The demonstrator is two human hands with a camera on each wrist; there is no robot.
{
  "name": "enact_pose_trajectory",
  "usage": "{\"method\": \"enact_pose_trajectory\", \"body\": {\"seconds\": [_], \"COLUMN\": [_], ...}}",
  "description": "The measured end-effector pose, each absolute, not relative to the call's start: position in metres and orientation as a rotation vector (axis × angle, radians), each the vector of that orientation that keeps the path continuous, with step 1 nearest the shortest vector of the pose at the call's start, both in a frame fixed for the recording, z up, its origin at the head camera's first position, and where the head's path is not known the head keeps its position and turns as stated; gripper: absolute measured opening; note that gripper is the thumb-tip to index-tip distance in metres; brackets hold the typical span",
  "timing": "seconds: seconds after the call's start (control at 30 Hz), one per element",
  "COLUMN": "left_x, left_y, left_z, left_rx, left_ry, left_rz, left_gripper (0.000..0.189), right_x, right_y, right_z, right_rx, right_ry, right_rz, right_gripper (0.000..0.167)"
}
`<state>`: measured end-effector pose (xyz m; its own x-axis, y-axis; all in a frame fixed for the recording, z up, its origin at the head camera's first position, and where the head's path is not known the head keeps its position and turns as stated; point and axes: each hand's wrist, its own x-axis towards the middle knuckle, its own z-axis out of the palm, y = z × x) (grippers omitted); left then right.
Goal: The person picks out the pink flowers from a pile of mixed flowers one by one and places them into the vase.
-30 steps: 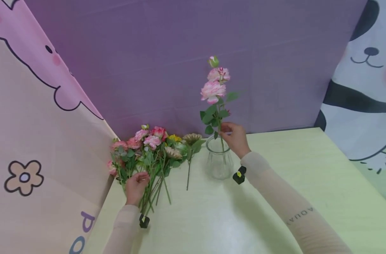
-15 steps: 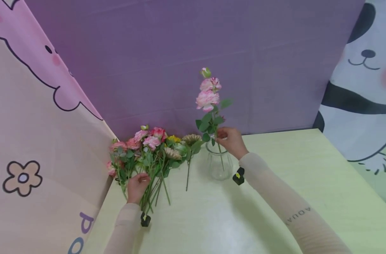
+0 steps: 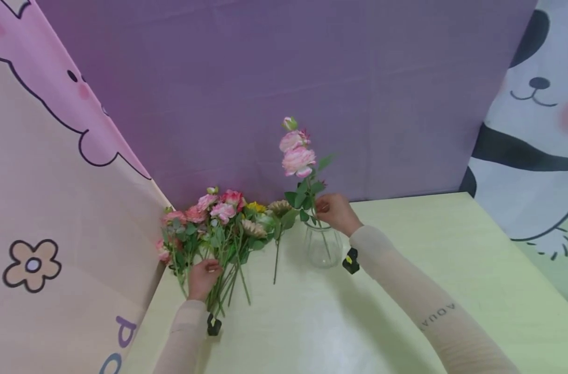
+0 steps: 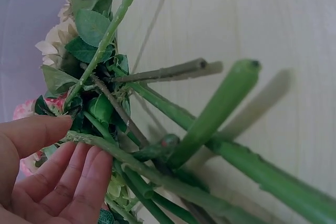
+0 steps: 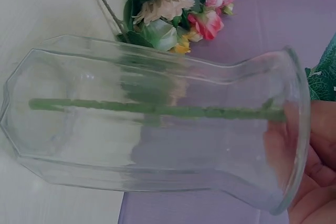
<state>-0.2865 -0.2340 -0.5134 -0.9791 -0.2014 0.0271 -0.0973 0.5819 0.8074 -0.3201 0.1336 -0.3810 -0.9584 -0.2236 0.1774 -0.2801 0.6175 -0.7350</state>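
My right hand (image 3: pixel 336 214) pinches the stem of a pink flower (image 3: pixel 298 161) just above the rim of a clear glass vase (image 3: pixel 322 254). The blossoms lean left above the vase. In the right wrist view, the green stem (image 5: pixel 173 110) runs down inside the glass vase (image 5: pixel 220 182), its tip close to the bottom. My left hand (image 3: pixel 203 279) is at the pile of flowers on the left; in the left wrist view, its thumb and fingertips (image 4: pixel 97 169) lightly pinch a green flower stem (image 4: pixel 142 163).
The pile holds pink flowers (image 3: pixel 223 210), a yellow flower (image 3: pixel 256 206) and beige flowers (image 3: pixel 254 227), stems toward me. One brown stem (image 3: pixel 276 259) lies between pile and vase. A purple cloth (image 3: pixel 246 104) hangs behind the pale table (image 3: pixel 429 259); a printed cloth (image 3: pixel 78 218) borders the left.
My right hand has lowered the pink flower, so its stem reaches deeper into the vase and its blossoms lean further left. My left hand has stayed almost still at the pile.
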Motion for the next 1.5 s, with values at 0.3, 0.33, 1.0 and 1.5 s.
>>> {"method": "enact_pose_trajectory", "body": {"seconds": [0.3,0.33,1.0,1.5], "left_x": [-0.282,-0.282,-0.281,-0.288], "left_y": [-0.238,-0.238,-0.241,-0.230], "left_z": [-0.518,-0.519,-0.523,-0.514], "left_rx": [0.232,0.230,0.230,0.189], "left_ry": [-2.750,-2.754,-2.816,-2.764], "left_rz": [-1.289,-1.280,-1.232,-1.146], "left_gripper": [0.024,0.024,0.022,0.019], "right_x": [-0.320,-0.321,-0.325,-0.326], "right_y": [0.127,0.127,0.127,0.130], "right_z": [-0.386,-0.386,-0.390,-0.383], "right_rx": [0.522,0.534,0.616,0.632], "right_ry": [-2.820,-2.815,-2.893,-2.854], "right_rz": [1.222,1.225,1.125,0.995], "right_gripper": [0.018,0.017,0.015,0.011]}}
